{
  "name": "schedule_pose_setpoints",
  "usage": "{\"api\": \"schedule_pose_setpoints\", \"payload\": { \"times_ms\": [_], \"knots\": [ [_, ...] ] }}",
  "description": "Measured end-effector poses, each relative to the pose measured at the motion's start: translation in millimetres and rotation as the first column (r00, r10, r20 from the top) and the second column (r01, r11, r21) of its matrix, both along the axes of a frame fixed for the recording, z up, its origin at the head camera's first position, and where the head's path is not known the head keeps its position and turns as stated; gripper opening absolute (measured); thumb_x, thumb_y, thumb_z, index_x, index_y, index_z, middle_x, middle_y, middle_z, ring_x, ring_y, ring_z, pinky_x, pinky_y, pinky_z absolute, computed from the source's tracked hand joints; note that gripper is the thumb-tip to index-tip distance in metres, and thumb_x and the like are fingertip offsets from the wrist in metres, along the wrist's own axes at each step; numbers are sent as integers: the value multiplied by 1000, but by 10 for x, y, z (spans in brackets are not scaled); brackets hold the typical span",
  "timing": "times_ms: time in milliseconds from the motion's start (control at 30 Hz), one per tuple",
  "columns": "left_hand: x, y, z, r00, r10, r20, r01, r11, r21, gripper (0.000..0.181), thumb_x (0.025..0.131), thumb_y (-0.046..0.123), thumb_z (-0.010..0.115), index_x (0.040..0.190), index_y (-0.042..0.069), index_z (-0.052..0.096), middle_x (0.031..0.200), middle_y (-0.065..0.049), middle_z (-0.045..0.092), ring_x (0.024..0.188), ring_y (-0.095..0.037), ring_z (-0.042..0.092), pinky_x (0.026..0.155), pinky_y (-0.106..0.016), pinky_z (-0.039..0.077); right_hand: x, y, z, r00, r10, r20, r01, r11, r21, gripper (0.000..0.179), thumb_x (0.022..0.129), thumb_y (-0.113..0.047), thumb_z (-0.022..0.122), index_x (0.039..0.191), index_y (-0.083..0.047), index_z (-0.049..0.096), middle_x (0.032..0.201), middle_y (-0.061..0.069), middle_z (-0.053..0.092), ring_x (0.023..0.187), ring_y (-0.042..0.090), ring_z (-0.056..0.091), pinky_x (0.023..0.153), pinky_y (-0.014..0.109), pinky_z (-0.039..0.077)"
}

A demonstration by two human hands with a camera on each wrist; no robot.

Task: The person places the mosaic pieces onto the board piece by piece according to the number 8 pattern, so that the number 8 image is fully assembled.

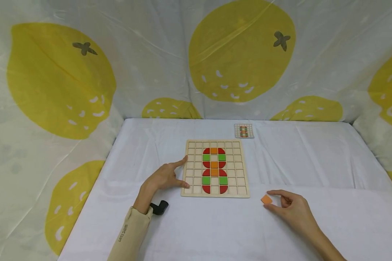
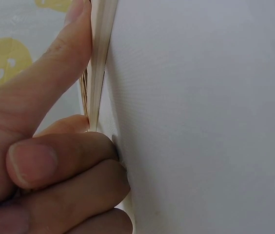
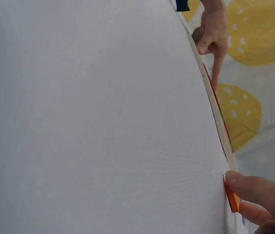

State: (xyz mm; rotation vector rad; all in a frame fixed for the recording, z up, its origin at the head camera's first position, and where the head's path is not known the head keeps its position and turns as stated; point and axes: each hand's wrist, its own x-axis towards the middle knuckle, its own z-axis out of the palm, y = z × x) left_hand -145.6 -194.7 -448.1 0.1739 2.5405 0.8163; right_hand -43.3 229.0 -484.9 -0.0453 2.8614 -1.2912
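Observation:
A wooden grid board [image 1: 238, 174] lies flat on the cloth, with red rounded tiles [image 1: 206, 189], green square tiles [image 1: 206, 180] and orange square tiles [image 1: 214, 150] set in its middle columns. My left hand [image 1: 163, 176] touches the board's left side with thumb and forefinger spread apart; the left wrist view shows its other fingers curled beside the board's edge [image 2: 101, 53]. Off the board's lower right corner, my right hand [image 1: 292, 206] pinches an orange square tile [image 1: 266, 199] between thumb and forefinger. The right wrist view shows that tile [image 3: 232, 197] edge-on.
A small pattern card [image 1: 244, 131] lies behind the board, showing a similar coloured figure on a grid. White cloth [image 1: 313, 156] covers the table. A lemon-print curtain [image 1: 150, 65] hangs behind and at the sides. A black device [image 1: 160, 207] sits at the left wrist.

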Motion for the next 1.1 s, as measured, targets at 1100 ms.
{"api": "schedule_pose_setpoints", "payload": {
  "times_ms": [1100],
  "knots": [
    [4,-13,4,1000,-1,-2,1,1000,10,111,74,39,93,164,29,28,71,3,36,66,-15,37,63,-30,32,-442,273,23,930,350,109,-338,934,-119,33,86,-26,85,118,-20,79,63,-10,29,58,-1,29,53,21,31]
  ]
}}
